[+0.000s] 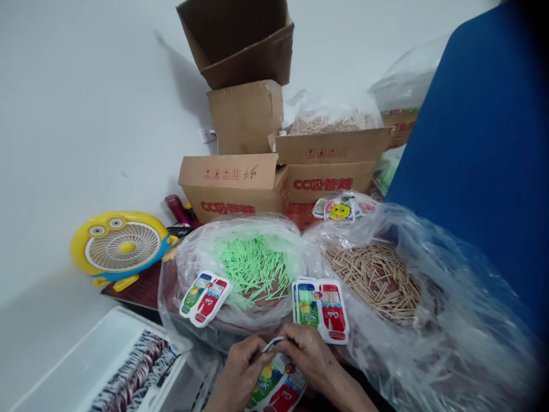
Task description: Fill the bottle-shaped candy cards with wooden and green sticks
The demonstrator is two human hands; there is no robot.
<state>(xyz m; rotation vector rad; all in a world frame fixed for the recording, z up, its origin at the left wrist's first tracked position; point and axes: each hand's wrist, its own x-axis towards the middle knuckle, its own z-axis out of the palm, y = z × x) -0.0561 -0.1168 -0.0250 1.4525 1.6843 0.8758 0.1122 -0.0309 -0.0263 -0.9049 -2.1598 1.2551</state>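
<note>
A dark table (141, 289) carries bags (253, 269), cartons (231, 186), a fan (122, 246).

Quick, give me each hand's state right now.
Left hand: closed on the printed packet, gripping its top edge.
Right hand: closed on the same packet's top edge.

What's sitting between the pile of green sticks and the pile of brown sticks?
In the head view, a small stack of printed packets lies between the green sticks and the brown sticks, on the bags' crumpled plastic.
</note>
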